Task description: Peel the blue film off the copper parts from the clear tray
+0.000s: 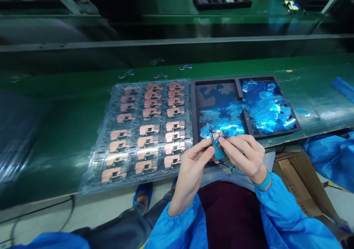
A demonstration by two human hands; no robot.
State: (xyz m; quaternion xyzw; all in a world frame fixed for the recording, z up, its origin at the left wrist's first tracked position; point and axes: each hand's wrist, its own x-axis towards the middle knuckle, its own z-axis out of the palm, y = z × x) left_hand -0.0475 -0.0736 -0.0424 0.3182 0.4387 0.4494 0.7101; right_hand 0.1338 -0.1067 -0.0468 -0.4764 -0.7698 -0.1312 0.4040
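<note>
My left hand and my right hand meet at the near edge of the green bench, both pinching one small circuit part with a blue film piece hanging under it. The part is held just in front of a black two-compartment tray full of loose blue film pieces. To the left lies a clear plastic blister tray holding several rows of copper-coloured parts.
A green conveyor belt runs across the view, with a raised rail behind it. Another black tray and other people's hands lie on the far side. A cardboard box and a blue bag stand at my right.
</note>
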